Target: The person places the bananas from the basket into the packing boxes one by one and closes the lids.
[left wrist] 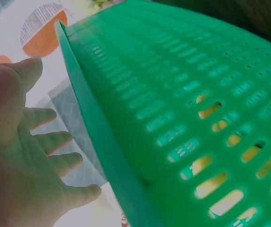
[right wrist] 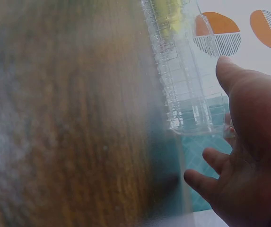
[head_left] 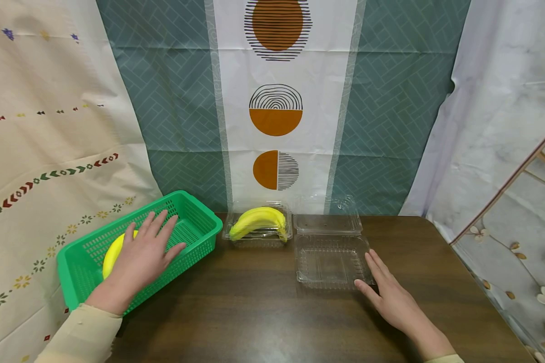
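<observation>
My left hand (head_left: 143, 257) hovers over the green plastic basket (head_left: 202, 247) with its fingers spread and nothing in them. Inside the basket lies a yellow banana (head_left: 112, 256), partly covered by that hand in the head view. In the left wrist view, yellow shows through the slots of the basket wall (left wrist: 140, 137). My right hand (head_left: 392, 297) is at the right edge of a clear plastic clamshell box (head_left: 331, 262), fingers straight, thumb apart. The box's lid (head_left: 329, 222) stands raised behind its base. Another clear box (head_left: 229, 234) to the left contains a banana (head_left: 259, 222).
The brown wooden table (head_left: 254, 317) carries the basket at the left and both boxes toward its back edge. Directly behind hangs a green and white patterned cloth (head_left: 177, 101). A cream cloth (head_left: 41, 151) borders the left side and a floral one (head_left: 504, 201) the right.
</observation>
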The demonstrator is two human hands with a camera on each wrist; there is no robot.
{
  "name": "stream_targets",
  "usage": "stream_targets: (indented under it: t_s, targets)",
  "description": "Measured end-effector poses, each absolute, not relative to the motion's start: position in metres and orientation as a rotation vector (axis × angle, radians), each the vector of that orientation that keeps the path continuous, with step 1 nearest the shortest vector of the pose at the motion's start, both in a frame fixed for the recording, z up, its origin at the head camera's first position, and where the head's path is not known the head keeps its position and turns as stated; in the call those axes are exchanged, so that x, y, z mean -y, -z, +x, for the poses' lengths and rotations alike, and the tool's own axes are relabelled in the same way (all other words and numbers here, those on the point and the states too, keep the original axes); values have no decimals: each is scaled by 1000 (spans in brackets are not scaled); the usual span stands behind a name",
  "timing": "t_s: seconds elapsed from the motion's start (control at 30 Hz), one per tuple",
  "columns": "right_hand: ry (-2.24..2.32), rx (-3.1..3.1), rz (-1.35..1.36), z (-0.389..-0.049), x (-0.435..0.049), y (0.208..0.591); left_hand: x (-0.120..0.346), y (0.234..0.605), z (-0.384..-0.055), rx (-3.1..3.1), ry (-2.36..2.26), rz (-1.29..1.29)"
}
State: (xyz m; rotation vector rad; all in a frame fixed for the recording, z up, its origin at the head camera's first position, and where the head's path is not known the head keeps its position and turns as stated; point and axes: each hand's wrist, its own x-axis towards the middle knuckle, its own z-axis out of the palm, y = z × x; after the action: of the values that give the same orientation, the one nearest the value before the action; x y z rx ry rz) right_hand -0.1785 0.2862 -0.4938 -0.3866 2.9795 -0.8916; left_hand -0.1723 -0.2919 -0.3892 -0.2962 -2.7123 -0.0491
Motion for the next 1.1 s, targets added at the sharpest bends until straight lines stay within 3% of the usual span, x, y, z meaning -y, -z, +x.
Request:
stream_targets:
  t_s: [1.1]
  targets:
    - [893, -2999, -406, -179, -287, 494, 342, 394, -183, 2852, 120, -142]
